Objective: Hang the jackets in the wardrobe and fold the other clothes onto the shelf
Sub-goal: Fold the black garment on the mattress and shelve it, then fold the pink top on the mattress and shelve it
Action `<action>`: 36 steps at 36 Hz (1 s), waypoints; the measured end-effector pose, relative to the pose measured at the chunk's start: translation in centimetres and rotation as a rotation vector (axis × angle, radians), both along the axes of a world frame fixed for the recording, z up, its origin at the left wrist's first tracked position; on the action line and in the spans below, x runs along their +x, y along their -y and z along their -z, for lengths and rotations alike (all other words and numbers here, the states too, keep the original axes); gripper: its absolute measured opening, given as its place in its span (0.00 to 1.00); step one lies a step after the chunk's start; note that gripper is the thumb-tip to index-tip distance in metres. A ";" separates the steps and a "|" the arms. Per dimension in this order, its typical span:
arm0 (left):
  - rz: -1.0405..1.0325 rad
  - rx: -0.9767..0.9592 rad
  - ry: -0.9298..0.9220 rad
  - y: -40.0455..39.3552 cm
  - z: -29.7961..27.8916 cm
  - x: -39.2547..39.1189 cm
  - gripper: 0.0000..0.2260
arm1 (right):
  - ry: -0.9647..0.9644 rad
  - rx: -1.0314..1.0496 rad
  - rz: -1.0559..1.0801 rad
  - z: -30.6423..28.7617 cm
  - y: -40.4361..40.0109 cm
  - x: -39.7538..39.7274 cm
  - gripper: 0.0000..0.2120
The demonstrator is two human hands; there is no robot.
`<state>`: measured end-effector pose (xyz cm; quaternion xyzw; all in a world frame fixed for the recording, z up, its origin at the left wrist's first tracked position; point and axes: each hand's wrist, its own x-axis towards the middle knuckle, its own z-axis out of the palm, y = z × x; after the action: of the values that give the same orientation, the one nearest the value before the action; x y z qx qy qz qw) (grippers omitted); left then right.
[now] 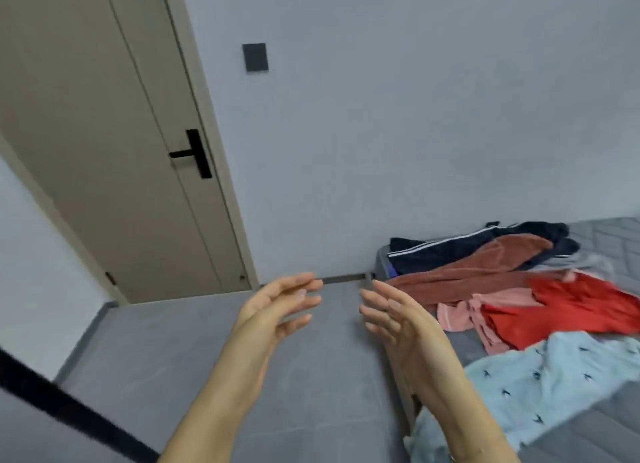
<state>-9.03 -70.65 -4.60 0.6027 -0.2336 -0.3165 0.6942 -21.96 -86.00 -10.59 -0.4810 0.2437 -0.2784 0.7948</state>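
Your left hand (277, 307) and right hand (398, 319) hover empty, fingers straight, palms facing. At right, the grey quilted bed (609, 234) holds a pale-blue patterned garment (554, 376), red cloth (568, 307) and navy striped jacket (450, 251).

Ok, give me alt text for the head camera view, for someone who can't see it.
Two empty hands, left hand and right hand, are held out open, palms facing each other, above a grey floor. To the right, clothes lie heaped on a grey bed: navy striped, rust, red, pink and light blue garments. A closed beige door stands at left.
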 end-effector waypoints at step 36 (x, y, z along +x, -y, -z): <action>0.829 0.658 -0.029 60.2 40.3 -9.5 0.08 | -0.495 0.549 0.885 32.7 39.0 -13.5 0.10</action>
<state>-18.50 -130.85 -44.93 0.6415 -0.3308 -0.6293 0.2881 -35.44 -125.04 -43.34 -0.1601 0.6638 -0.3901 0.6178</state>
